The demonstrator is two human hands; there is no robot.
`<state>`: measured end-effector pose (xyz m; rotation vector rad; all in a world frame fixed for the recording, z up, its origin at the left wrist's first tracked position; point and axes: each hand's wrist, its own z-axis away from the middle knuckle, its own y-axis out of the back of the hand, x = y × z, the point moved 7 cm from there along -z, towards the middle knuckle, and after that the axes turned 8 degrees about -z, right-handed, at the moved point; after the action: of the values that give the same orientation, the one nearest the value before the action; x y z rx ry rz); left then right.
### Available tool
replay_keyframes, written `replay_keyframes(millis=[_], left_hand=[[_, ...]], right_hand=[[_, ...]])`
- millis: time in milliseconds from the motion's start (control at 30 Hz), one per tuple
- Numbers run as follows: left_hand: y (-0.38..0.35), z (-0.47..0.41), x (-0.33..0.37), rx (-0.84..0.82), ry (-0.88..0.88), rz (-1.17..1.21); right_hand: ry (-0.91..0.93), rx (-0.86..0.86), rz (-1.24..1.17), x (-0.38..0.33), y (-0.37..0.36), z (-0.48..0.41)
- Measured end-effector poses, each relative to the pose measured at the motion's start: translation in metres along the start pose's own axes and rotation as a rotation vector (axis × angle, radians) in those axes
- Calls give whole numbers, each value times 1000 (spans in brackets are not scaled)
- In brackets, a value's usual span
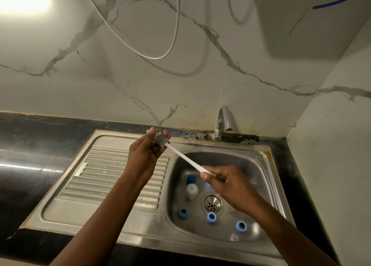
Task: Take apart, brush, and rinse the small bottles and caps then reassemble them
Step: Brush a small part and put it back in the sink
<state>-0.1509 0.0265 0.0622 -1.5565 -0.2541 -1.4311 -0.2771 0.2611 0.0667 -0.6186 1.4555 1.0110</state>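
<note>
The dark counter (pixel 40 165) holds a steel sink (pixel 140 231), with its bowl at the right end. Both hands are up over the sink. The left hand (pixel 143 155) is near the back edge, and its fingers curl round the grey bristles of the brush (pixel 184 158). The right hand (pixel 230 187) pinches the end of the white handle, over the bowl. The brush slants from back-left down to front-right, so its bristle end points away from the bowl. A small bottle (pixel 191 189) lies at the bottom of the bowl, just left of the drain. The blue caps (pixel 211 217) sit along the bowl's front side. They are all below the right hand, which is nearer them.
</note>
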Motion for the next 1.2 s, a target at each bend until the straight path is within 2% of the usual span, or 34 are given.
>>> replay_keyframes(millis=[133,200,300,367,433,567,667,700,767,833,900,933,967,1033,1100,1200], left_hand=[[-12,0,3,-134,9,123],[-13,0,3,-143,26,161],[-12,2,3,-161,40,176],[-9,2,3,-143,42,155],[-6,2,-1,-92,42,123],[1,2,-8,32,56,73],[5,2,-11,101,81,58],[6,2,-11,123,90,57],[8,3,-12,175,111,43],[11,5,-12,227,126,15],[12,6,-10,257,116,0],[12,7,-9,251,102,1],[11,8,-7,231,85,2],[9,8,-3,165,47,0],[7,6,-1,87,22,12],[4,3,0,5,40,79]], right_hand=[[-390,-346,-509,13,-21,9],[-467,-470,-624,13,-26,14],[-516,-528,-706,9,-27,16],[-508,-480,-668,10,-24,15],[-384,-341,-472,7,-21,11],[62,17,116,-13,-8,8],[403,158,848,-34,-6,17],[482,161,1025,-35,-9,20],[568,168,1207,-32,-11,24],[606,198,1279,-28,-8,24],[594,218,1202,-29,-8,21],[525,229,1046,-30,-5,18],[397,220,786,-27,0,15],[140,98,222,-5,-1,11],[-34,-65,-129,6,-14,9],[-421,-342,-549,20,-32,17]])
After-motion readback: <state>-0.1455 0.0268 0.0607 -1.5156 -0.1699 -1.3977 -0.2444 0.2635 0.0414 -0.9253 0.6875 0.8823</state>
